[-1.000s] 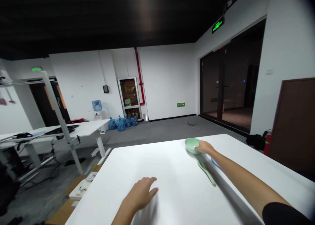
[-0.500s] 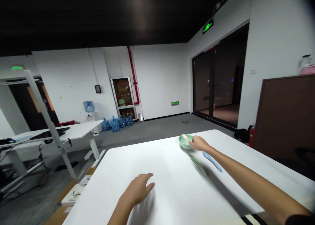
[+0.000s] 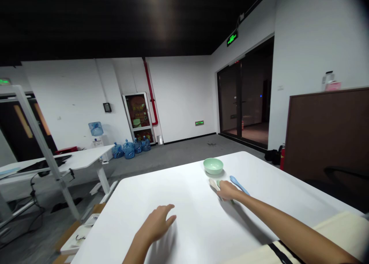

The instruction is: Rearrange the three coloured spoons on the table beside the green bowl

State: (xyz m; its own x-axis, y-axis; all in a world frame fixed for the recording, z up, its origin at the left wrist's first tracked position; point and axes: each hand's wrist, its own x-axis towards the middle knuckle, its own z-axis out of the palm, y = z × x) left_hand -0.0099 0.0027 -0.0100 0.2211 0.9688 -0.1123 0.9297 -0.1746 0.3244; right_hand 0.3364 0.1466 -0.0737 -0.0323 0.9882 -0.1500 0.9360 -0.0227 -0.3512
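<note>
Cream spoon (image 3: 212, 184) is shown touching the right hand (image 3: 227, 191) at 10 o'clock on the white worktop (image 3: 178, 191), its grip unclear; green bowl (image 3: 213, 166) is placed at 12 o'clock, blue spoon (image 3: 238, 184) at 2 o'clock; left hand (image 3: 155, 223) is held apart.

My left hand (image 3: 155, 225) and right hand (image 3: 227, 191) are bare, and so is my right forearm (image 3: 288, 227), slim, nothing on the wrist. Left forearm (image 3: 134, 254) is bare too, mostly cut off by the frame. Lower right: cream fabric (image 3: 337, 233) with black stripes (image 3: 281, 253), looks like my top, exact garment can't tell.
</note>
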